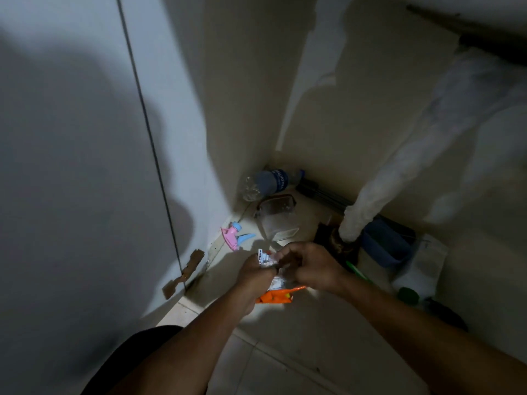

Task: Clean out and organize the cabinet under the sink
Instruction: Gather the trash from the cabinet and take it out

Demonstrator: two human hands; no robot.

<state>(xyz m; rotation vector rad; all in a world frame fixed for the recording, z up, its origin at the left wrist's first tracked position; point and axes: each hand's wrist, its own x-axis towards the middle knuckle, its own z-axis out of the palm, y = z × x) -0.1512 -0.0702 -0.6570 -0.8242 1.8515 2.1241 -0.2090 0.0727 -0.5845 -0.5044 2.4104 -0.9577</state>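
I look into the dim cabinet under the sink. My left hand [253,276] and my right hand [309,265] both grip an orange and silver snack packet [278,293] above the cabinet floor [313,323]. Its crumpled silver top is pinched between my fingers, and the orange end hangs below. Behind my hands lie a clear plastic container [278,220], a pink and blue spray nozzle [235,235] and an empty water bottle [271,182] in the back corner.
A drain pipe wrapped in white [413,149] slants down on the right. A blue tub [385,242], a white jug [422,266] and a green-capped bottle [407,295] stand at its foot. The open cabinet door [71,166] fills the left, with chipped edges low down.
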